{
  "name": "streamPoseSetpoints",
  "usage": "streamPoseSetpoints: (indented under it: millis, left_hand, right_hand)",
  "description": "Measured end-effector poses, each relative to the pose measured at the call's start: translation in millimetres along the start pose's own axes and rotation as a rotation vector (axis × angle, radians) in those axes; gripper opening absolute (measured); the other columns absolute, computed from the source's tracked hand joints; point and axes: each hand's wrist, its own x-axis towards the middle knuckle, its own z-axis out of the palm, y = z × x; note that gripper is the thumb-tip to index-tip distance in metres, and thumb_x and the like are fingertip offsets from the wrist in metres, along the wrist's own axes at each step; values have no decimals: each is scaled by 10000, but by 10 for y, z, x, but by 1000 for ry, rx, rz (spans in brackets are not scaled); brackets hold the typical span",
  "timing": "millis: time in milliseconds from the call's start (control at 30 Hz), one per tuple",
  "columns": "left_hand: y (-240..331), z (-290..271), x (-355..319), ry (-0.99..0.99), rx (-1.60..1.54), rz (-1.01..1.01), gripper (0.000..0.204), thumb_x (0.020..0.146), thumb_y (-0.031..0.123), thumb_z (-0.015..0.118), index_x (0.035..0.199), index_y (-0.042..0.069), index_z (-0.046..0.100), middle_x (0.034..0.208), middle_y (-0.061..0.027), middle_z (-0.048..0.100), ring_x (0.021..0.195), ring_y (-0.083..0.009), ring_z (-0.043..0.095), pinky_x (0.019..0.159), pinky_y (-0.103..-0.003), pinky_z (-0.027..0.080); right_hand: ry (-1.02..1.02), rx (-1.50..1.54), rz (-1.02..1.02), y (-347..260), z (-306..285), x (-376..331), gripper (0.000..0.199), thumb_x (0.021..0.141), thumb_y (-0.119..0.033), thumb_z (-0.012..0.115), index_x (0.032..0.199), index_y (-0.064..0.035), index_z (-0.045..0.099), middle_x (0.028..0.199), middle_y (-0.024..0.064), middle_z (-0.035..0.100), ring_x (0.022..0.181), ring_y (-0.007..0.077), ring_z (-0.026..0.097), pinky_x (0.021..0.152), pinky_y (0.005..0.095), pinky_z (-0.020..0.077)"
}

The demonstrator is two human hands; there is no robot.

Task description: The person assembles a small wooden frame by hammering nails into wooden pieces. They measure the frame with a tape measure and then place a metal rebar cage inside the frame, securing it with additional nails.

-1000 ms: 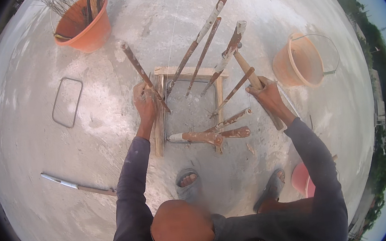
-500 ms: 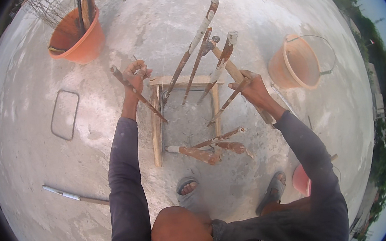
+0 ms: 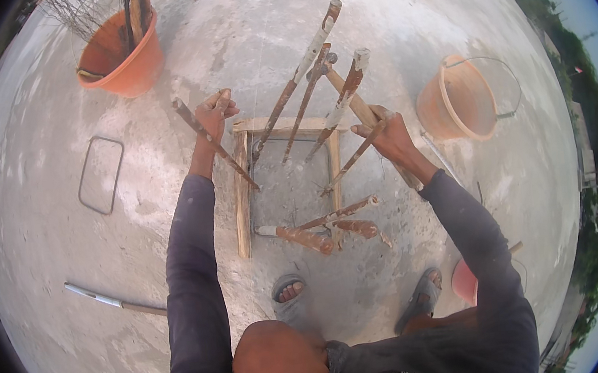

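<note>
My right hand (image 3: pixel 392 139) is wrapped round the wooden handle of a hammer (image 3: pixel 357 104), its dark head raised among the rods. My left hand (image 3: pixel 212 121) has its fingers pinched together beside the far left corner; what they hold, if anything, is too small to make out. Between my arms lies a rectangular frame of wooden strips (image 3: pixel 244 214) on the concrete. Several rusty reinforcing bars (image 3: pixel 293 85) stand up inside it, some coated with pale cement. One thin rusty bar (image 3: pixel 216 146) leans across my left wrist. Shorter, thicker bars (image 3: pixel 306 238) tilt toward me at the near side.
An orange tub (image 3: pixel 128 72) with sticks and wire stands far left. An orange bucket (image 3: pixel 454 101) with a wire handle is at right, a pinkish bucket (image 3: pixel 463 282) by my right arm. A bent wire loop (image 3: pixel 100 174) and a long-handled metal tool (image 3: pixel 110 299) lie left.
My left hand has turned slightly and its fingers have drawn together; the thin piece that stuck up from them no longer shows. My right hand and the hammer have hardly moved.
</note>
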Motion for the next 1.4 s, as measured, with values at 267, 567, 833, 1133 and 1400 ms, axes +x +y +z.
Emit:
streamPoseSetpoints:
  millis: [267, 567, 833, 1133, 1400]
  left_hand:
    - [-132, 247, -84, -35, 404, 305, 327, 963, 234, 682, 1183, 3, 758, 1187, -148, 754, 1063, -210, 703, 937, -352, 534]
    - [-218, 220, -228, -146, 544, 267, 375, 983, 287, 650, 1160, -34, 731, 1027, -169, 763, 961, -174, 696, 873, -345, 528]
    - [-275, 267, -274, -24, 481, 305, 383, 1002, 292, 623, 1184, -30, 724, 1073, -176, 765, 1007, -201, 710, 908, -359, 525]
    - [-382, 286, -273, 26, 470, 330, 231, 990, 182, 640, 1089, -1, 741, 885, -177, 740, 802, -182, 668, 771, -344, 523]
    - [-411, 271, -255, 39, 533, 268, 227, 988, 167, 636, 1070, -19, 737, 944, -225, 742, 837, -258, 726, 772, -370, 535]
  right_hand:
    - [-21, -118, -207, 69, 208, 204, 630, 824, -294, 849, 1293, 75, 646, 910, 173, 738, 795, 202, 691, 748, 346, 553]
    - [-9, -253, -331, 83, 379, 344, 447, 846, -279, 820, 1144, 32, 701, 821, 181, 737, 724, 271, 720, 686, 385, 562]
    - [-37, -173, -400, -78, 491, 378, 501, 899, -301, 782, 1255, 32, 664, 889, 192, 749, 799, 319, 746, 742, 385, 596]
    - [-207, -420, -441, -135, 781, 538, 561, 997, -313, 644, 1472, -45, 511, 1170, 212, 656, 987, 354, 687, 795, 423, 574]
    - [-180, -396, -611, 42, 1008, 624, 488, 1006, -229, 578, 1443, -30, 494, 1048, 195, 622, 905, 376, 678, 778, 471, 571]
